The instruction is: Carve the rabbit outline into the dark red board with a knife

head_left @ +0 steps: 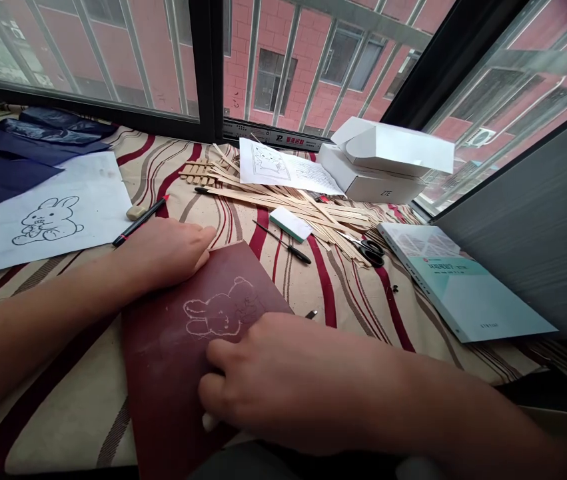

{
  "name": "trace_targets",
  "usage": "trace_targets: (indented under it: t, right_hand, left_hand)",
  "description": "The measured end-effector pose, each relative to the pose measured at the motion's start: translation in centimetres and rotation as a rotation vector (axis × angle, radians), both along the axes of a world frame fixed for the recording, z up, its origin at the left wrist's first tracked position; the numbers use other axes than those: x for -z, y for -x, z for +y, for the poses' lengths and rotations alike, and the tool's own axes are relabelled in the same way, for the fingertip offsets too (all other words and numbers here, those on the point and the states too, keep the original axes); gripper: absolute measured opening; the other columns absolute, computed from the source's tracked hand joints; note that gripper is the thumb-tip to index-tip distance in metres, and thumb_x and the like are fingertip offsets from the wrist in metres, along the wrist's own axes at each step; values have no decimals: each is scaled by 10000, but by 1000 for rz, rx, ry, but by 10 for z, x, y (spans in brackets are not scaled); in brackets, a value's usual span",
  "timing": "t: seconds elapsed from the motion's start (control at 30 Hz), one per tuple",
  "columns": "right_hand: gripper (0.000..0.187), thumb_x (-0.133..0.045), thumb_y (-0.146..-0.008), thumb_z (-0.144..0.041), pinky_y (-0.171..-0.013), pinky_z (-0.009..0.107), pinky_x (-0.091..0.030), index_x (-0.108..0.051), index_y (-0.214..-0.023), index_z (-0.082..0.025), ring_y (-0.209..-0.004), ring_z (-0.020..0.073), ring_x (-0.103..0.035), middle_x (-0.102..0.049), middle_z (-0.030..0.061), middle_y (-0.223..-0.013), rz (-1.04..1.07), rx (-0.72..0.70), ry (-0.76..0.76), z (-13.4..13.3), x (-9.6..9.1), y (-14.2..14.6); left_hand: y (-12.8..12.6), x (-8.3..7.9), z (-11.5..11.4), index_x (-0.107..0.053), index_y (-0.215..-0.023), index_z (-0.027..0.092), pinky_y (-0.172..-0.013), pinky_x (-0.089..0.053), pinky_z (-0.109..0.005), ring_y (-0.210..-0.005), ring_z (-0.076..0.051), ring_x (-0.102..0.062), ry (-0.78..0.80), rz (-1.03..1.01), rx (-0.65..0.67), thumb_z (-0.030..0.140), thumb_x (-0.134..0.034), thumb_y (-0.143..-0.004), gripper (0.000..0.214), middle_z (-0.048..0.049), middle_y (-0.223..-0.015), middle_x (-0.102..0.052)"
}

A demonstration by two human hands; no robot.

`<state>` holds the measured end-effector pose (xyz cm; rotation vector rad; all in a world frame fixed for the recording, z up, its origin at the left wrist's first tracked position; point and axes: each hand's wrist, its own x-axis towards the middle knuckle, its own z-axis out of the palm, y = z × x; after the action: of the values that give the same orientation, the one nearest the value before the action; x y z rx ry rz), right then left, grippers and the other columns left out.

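A dark red sheet (173,360) lies on the striped cloth in front of me, with a pale rabbit outline (220,313) scratched into it. My left hand (163,252) rests on the sheet's upper left corner, fingers curled together and pressing down. My right hand (268,380) sits on the sheet just below the rabbit, fingers closed round a small whitish tool whose end (209,421) pokes out under the fist. A metal tip (312,313) shows past the knuckles.
White paper with a printed rabbit (48,220) and dark blue sheets (8,160) lie at left. A red pencil (140,221), eraser (136,212), wooden strips (283,200), black scissors (368,250), a thin tool (283,243), a white box (388,160) and a teal book (463,287) surround.
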<state>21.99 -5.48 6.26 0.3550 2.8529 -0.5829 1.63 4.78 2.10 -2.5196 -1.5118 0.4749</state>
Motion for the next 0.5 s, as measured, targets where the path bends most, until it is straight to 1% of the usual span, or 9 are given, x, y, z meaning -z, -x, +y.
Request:
trace_targets:
  t: [0.1, 0.23, 0.33, 0.4, 0.43, 0.47, 0.5]
  right_hand:
    - [340, -477, -1107, -301, -504, 366, -249, -768, -1161, -133, -563, 151, -308, -701, 52, -1020, -14, 0, 33, 10, 4, 2]
    - [321, -556, -1084, -360, -516, 363, -248, -783, -1157, -145, -580, 140, -313, -699, 44, -1100, -8, -17, 58, 18, 5, 7]
    - [278, -665, -1022, -345, -531, 358, -243, -782, -1170, -141, -598, 137, -285, -702, 46, -1164, -29, -4, 22, 21, 5, 10]
    - [256, -708, -1002, -339, -543, 349, -241, -772, -1161, -149, -611, 134, -284, -698, 47, -1186, -39, 18, 11, 28, 5, 10]
    - [248, -719, -1006, -361, -555, 339, -262, -762, -1125, -148, -627, 130, -320, -693, 48, -1158, -10, 22, 48, 34, 6, 8]
    - [255, -723, -1013, -395, -572, 325, -296, -742, -1053, -144, -646, 126, -366, -684, 44, -1084, 63, 17, 120, 40, 7, 6]
    - [294, -703, -1035, -430, -603, 305, -341, -705, -962, -145, -676, 122, -423, -660, 33, -984, 195, 26, 219, 47, 8, 2]
  left_hand:
    - [0, 0, 1, -686, -1122, 188, -673, -413, -438, -855, -379, -762, 11, -10, -10, 266, -383, -988, 340, -152, -1067, -810]
    - [2, -1, 5, -663, -1070, 202, -699, -408, -423, -909, -351, -766, 4, -44, -26, 266, -353, -981, 329, -131, -1094, -811]
    - [6, 1, 9, -636, -1068, 206, -712, -416, -425, -940, -343, -766, -35, -68, -62, 290, -312, -991, 343, -131, -1116, -804]
    - [9, 4, 12, -624, -1069, 208, -738, -440, -430, -978, -340, -762, -51, -112, -64, 321, -292, -997, 358, -139, -1148, -794]
    - [10, 6, 13, -618, -1067, 208, -761, -454, -434, -1003, -340, -758, -50, -138, -52, 339, -282, -1000, 367, -145, -1161, -786]
    - [11, 7, 13, -612, -1063, 209, -786, -465, -439, -1025, -341, -753, -45, -164, -37, 358, -271, -1003, 377, -152, -1170, -778]
    - [12, 9, 14, -606, -1059, 208, -806, -474, -446, -1042, -346, -748, -38, -189, -24, 376, -260, -1004, 388, -161, -1177, -771]
